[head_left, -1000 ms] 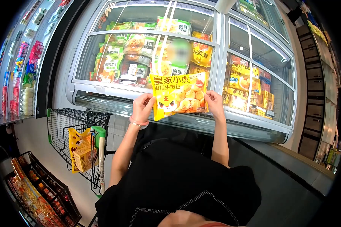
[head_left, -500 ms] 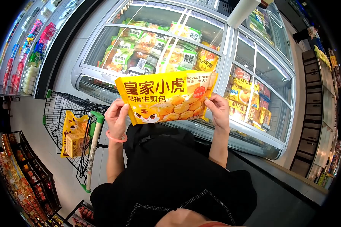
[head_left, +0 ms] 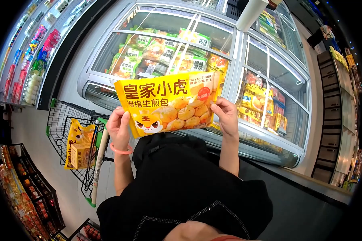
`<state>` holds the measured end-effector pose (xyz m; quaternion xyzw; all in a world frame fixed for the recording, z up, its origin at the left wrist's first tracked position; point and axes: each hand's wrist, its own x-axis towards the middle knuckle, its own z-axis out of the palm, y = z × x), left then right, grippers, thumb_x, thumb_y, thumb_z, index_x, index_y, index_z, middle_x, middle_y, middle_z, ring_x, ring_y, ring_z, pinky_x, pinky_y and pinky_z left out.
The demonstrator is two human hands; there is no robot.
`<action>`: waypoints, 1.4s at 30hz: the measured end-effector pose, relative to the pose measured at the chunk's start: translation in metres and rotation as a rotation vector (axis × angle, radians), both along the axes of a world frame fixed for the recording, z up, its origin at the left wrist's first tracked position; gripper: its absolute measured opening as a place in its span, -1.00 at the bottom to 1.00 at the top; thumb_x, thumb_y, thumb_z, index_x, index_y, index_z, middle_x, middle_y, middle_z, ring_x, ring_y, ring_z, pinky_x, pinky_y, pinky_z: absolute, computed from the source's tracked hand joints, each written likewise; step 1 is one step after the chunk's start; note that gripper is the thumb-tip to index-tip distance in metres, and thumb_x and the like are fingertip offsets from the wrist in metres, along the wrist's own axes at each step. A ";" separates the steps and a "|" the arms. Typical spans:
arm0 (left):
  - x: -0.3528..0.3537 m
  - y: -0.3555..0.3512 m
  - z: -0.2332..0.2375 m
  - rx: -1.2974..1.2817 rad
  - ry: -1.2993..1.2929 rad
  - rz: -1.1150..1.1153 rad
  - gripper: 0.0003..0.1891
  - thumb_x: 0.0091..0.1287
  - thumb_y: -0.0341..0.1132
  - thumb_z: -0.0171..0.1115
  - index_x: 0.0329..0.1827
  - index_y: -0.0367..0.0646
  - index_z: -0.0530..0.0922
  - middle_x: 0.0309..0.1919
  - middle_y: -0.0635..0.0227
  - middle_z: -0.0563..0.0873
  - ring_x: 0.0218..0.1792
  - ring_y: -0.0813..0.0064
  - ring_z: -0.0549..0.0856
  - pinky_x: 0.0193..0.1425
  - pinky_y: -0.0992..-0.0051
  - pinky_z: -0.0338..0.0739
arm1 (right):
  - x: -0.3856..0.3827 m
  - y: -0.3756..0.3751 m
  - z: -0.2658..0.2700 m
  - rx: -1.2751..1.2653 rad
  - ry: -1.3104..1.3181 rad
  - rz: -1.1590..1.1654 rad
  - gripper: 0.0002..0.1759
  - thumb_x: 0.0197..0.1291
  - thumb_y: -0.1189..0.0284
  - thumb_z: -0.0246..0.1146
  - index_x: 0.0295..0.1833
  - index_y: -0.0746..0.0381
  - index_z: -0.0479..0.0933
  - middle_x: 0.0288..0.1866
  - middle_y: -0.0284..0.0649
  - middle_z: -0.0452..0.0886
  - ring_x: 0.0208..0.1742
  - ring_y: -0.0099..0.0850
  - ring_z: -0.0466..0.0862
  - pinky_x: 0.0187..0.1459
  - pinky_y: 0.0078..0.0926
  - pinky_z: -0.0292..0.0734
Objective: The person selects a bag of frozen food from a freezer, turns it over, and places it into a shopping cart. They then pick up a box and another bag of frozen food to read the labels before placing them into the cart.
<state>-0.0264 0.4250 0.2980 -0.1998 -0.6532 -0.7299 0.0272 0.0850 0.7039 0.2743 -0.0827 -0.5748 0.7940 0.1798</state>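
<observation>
A yellow bag of frozen buns (head_left: 171, 104), printed with a tiger face and golden buns, is stretched out in front of my chest, its front turned toward me. My left hand (head_left: 119, 124), with a pink band on the wrist, pinches its left edge. At the opposite edge, my right hand (head_left: 226, 115) grips the bag between thumb and fingers. Behind it stands a glass-topped chest freezer (head_left: 161, 26) filled with green and yellow packets. To my left is a shopping cart (head_left: 60, 136) holding a yellow bag (head_left: 79, 130) and a yellow box (head_left: 83, 155).
The cart's handle (head_left: 99, 168) lies close to my left forearm. Pegged goods hang on a wall rack (head_left: 36, 60) at upper left. A shelf of snacks (head_left: 28, 193) stands at lower left. Dark shelving (head_left: 328, 120) runs along the right, with a person (head_left: 319, 37) farther back.
Both hands have shifted the bag slightly left, and its left side sits a little lower. More of the tiger face shows now. The grip on both edges stays the same.
</observation>
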 end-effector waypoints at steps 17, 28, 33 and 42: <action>0.002 -0.015 -0.007 0.112 -0.095 0.010 -0.93 0.31 -0.51 0.01 -0.33 -0.32 0.43 -0.38 0.47 0.50 -0.35 0.75 0.41 -0.22 0.73 0.28 | 0.009 -0.021 0.012 0.001 -0.004 -0.009 -0.95 0.13 0.58 0.24 -0.31 0.34 0.50 -0.35 -0.41 0.51 -0.30 -0.68 0.48 -0.18 -0.72 0.38; -0.006 -0.031 -0.019 0.123 -0.168 -0.013 -0.93 0.31 -0.50 0.02 -0.29 -0.31 0.48 -0.35 0.47 0.57 -0.32 0.76 0.49 -0.18 0.73 0.36 | 0.006 -0.033 0.020 -0.049 -0.025 0.039 -0.96 0.13 0.58 0.22 -0.34 0.33 0.50 -0.38 -0.40 0.54 -0.32 -0.69 0.49 -0.21 -0.74 0.39; -0.004 -0.023 -0.016 0.160 -0.235 0.038 -0.94 0.29 -0.51 0.05 -0.33 -0.29 0.48 -0.41 0.52 0.55 -0.37 0.79 0.45 -0.24 0.75 0.34 | 0.005 -0.033 0.017 -0.096 -0.041 0.042 -0.96 0.12 0.57 0.23 -0.34 0.33 0.51 -0.39 -0.40 0.55 -0.33 -0.70 0.49 -0.22 -0.74 0.39; -0.004 -0.030 -0.023 0.173 -0.278 0.018 -0.92 0.31 -0.49 0.04 -0.32 -0.31 0.49 -0.40 0.49 0.59 -0.37 0.78 0.49 -0.24 0.74 0.37 | -0.001 -0.035 0.018 -0.115 -0.068 0.068 -0.95 0.11 0.57 0.23 -0.31 0.33 0.53 -0.38 -0.37 0.58 -0.34 -0.69 0.50 -0.20 -0.73 0.40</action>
